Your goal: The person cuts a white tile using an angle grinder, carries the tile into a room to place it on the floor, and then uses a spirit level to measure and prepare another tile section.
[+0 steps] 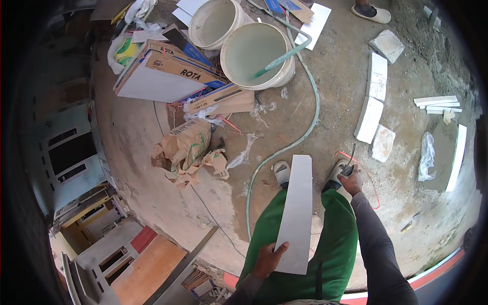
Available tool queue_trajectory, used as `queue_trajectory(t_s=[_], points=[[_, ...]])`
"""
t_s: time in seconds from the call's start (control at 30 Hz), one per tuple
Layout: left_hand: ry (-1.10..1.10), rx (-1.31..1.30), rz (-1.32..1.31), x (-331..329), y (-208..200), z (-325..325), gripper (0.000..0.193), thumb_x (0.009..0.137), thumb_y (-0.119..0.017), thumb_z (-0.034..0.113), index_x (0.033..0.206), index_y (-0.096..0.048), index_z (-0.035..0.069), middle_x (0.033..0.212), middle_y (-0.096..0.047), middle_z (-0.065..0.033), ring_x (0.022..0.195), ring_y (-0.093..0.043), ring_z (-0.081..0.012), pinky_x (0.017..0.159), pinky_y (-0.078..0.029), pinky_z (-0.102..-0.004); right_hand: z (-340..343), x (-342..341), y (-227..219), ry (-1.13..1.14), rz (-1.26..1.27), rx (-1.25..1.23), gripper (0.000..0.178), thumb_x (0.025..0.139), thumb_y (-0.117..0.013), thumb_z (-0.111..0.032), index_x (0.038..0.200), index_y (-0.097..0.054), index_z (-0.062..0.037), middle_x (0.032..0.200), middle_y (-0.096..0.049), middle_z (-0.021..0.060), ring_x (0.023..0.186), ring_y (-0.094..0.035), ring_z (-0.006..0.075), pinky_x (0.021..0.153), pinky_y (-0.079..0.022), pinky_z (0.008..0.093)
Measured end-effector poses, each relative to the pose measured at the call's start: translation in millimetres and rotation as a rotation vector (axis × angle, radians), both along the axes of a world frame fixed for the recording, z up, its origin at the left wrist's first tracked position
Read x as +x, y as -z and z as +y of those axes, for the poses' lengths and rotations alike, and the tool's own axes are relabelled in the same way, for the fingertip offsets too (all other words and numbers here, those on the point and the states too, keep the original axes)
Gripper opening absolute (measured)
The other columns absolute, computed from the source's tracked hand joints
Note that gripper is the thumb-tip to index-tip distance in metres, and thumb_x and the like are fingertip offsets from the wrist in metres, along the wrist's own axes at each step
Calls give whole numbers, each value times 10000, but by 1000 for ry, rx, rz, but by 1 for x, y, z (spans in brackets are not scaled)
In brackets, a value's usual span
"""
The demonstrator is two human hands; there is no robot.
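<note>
My left hand (268, 260) is closed on the lower left edge of a long white tile strip (297, 213), thumb on its face. The strip stands lengthwise in front of my green trousers, its far end between my feet. My right hand (352, 181) is closed round a dark-handled tool with a thin shaft (354, 148), which points away from me beside my right foot. The tool looks like a screwdriver, but its exact kind is too small to tell. A red plastic strap (377, 195) curves along the ground by that hand.
Two white buckets (292, 76) of cloudy water stand ahead, a green hose (311, 129) running from one. Left are tile boxes (152, 84) and a torn paper sack (190, 140). White tile pieces (368, 119) and strips (457, 157) lie right. Another person's sandalled foot (373, 14) is at the top.
</note>
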State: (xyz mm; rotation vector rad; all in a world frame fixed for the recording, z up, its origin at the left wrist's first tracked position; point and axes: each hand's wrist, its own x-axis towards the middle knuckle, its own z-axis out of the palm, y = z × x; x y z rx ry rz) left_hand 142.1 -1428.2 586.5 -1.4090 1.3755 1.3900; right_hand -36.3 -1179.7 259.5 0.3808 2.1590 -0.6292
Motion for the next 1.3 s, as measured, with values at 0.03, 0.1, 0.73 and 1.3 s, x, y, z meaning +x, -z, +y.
queue_trajectory(t_s=[0.03, 0.1, 0.73, 1.3], points=[[-94, -16, 14, 1, -20, -3, 465, 996, -683, 352, 1210, -682, -61, 1018, -732, -71, 901, -639, -103, 809, -515, -290, -9, 1, -28, -6, -18, -18, 734, 690, -844, -304, 1267, -499, -8, 1181, -568, 285, 1085, -622, 459, 926, -511, 517], [-212, -44, 90, 9, -57, -16, 472, 992, -688, 349, 1216, -681, -66, 1025, -732, -66, 912, -641, -107, 819, -514, -287, -36, -7, -81, -34, 57, -53, 672, 675, -843, -296, 1192, -526, -7, 1065, -622, 245, 987, -651, 428, 875, -523, 496], [-472, 171, 126, -31, -65, -417, 565, 908, -760, 430, 1168, -717, -71, 1098, -738, -119, 989, -665, -197, 878, -491, -346, -365, -45, -277, 213, 127, -145, 386, 639, -848, -210, 892, -645, -1, 757, -665, 87, 635, -626, 188, 582, -517, 346], [-870, 133, 214, -55, -107, -574, 543, 953, -714, 328, 1331, -607, -47, 1224, -692, -129, 1053, -665, -225, 905, -511, -374, -685, -163, -373, -184, 139, -315, 494, 713, -837, -273, 1059, -630, 12, 893, -693, 88, 793, -644, 187, 735, -530, 350]])
